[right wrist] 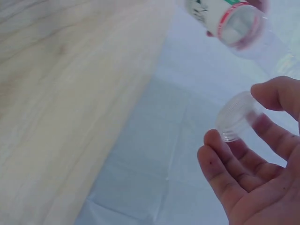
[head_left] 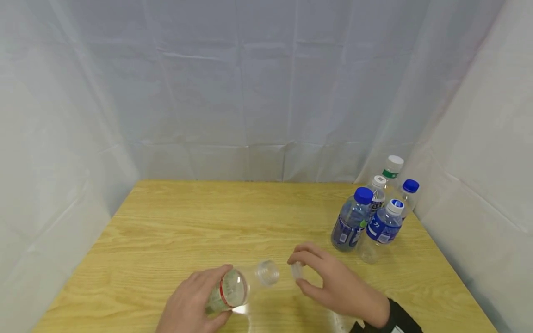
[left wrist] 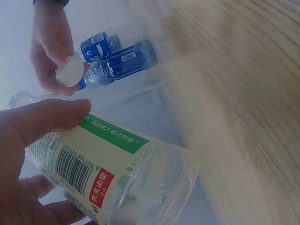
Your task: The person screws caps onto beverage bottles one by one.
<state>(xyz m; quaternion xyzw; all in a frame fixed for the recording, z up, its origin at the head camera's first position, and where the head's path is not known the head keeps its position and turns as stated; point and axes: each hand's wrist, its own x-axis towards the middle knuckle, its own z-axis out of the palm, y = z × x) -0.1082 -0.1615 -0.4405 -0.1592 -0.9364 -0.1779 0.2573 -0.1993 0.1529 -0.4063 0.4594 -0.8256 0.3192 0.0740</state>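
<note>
My left hand [head_left: 193, 298] grips a clear plastic bottle [head_left: 257, 276] around its label, which carries a green band, a barcode and a red patch in the left wrist view. The bottle is tilted, its uncapped mouth pointing toward my right hand [head_left: 329, 277]. Between thumb and fingertips, that right hand pinches a clear, ridged bottle cap [right wrist: 236, 116]. A short gap separates cap and bottle mouth in the head view. In the left wrist view the same cap [left wrist: 70, 71] appears as a pale disc beyond the bottle.
On the right of the wooden table [head_left: 187, 222] several capped bottles stand close together, with a blue-capped bottle [head_left: 351, 219] and a blue-labelled bottle [head_left: 381, 231] in front. A white-capped bottle [head_left: 393, 165] stands behind. Pale sheeting [head_left: 250, 92] encloses the table's back and sides.
</note>
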